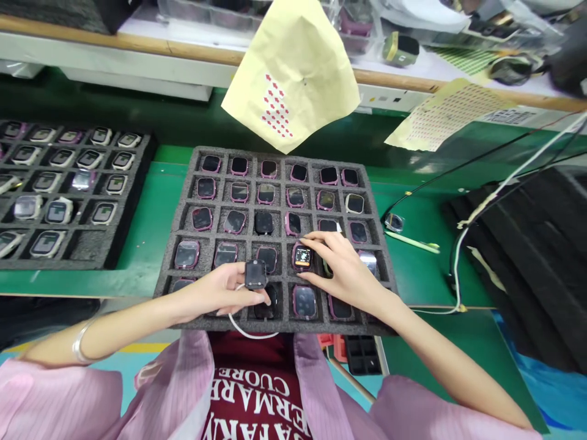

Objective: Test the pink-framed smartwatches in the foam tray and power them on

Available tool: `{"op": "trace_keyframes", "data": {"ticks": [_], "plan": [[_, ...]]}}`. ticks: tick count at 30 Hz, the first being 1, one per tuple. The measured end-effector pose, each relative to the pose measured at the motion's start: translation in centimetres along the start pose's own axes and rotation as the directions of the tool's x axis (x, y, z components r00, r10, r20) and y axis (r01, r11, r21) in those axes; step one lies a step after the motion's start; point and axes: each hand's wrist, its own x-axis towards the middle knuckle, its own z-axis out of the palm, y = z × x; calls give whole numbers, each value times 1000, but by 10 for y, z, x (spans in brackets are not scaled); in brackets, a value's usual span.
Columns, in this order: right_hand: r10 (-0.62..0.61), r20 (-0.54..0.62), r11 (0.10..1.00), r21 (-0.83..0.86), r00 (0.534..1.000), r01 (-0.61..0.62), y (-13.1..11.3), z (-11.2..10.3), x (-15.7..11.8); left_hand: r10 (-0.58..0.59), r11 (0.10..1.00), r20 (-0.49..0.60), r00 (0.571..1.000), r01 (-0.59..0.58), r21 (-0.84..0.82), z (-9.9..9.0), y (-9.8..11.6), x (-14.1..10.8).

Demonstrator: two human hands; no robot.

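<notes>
My left hand (pixel 224 290) grips a small black square charger (pixel 255 274) with a white cable (pixel 252 335) trailing from it, above the lower rows of a grey foam tray (pixel 284 330). In the fourth row, my right hand (pixel 337 266) has thumb and fingers around a purple-framed smartwatch (pixel 302 256) whose screen is lit. That watch is in or just above its compartment; I cannot tell which. Several dark-screened watch bodies, mostly purple-framed, lie in the other compartments. A pale-framed watch (pixel 354 203) sits near the right edge. My hands partly hide the lower compartments.
A second foam tray (pixel 98 253) with several pale-framed watches stands at left. Right of my tray lie a green pen (pixel 413 242), a small watch-like piece (pixel 394 222) and cables. Stacked black foam (pixel 518 269) stands far right. A yellow sticker sheet (pixel 293 73) hangs from the shelf.
</notes>
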Motion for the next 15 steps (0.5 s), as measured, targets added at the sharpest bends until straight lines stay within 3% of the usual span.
{"op": "trace_keyframes", "data": {"ticks": [4,10,13,15], "plan": [[-95,29,995,-32,995,96,-22,0,19,26,1000,-8,1000,-26,2,-9,-9,-4],[-174,141,961,-192,975,200,-41,28,60,99,993,-36,994,-101,-55,-10,-16,0],[-173,92,969,-164,981,186,-36,31,62,121,990,-31,992,-123,-70,-11,-16,-3],[-131,-6,990,-56,991,131,-33,24,58,130,989,-29,991,-131,-72,-11,-17,-3]]}}
